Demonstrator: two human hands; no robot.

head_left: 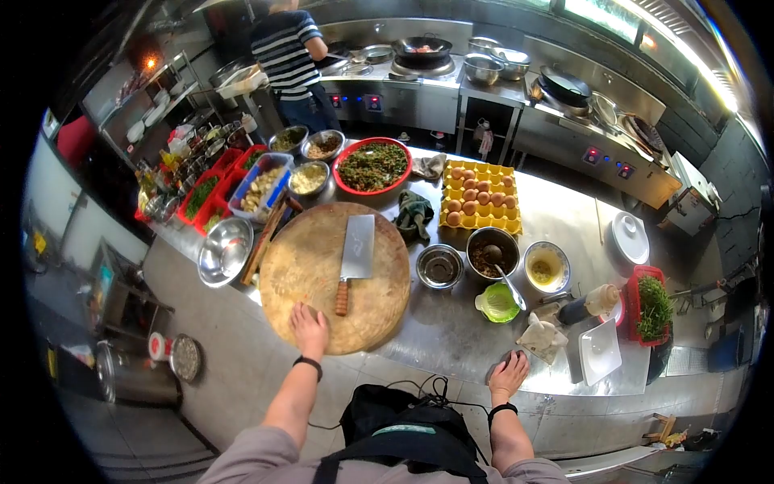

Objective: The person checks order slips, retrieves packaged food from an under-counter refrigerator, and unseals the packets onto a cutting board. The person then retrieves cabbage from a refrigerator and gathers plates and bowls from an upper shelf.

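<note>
My left hand (310,328) lies flat on the lower left of a round wooden chopping board (302,258), fingers apart and holding nothing. A cleaver (358,250) with a wooden handle rests on the board, to the right of that hand and not touching it. On the steel table's front edge (459,355) rests my right hand (509,374), its fingers spread and empty. A crumpled pale cloth (543,338) is just to its right. Above it are a green bowl (497,302) and a steel pot (493,252) of dark sauce with a ladle.
A yellow egg tray (481,196) stands at the back, near a red basin of chopped greens (372,167). At right are a squeeze bottle (592,305), a white dish (600,353) and a red basket (650,306). A person (288,56) stands by the stoves.
</note>
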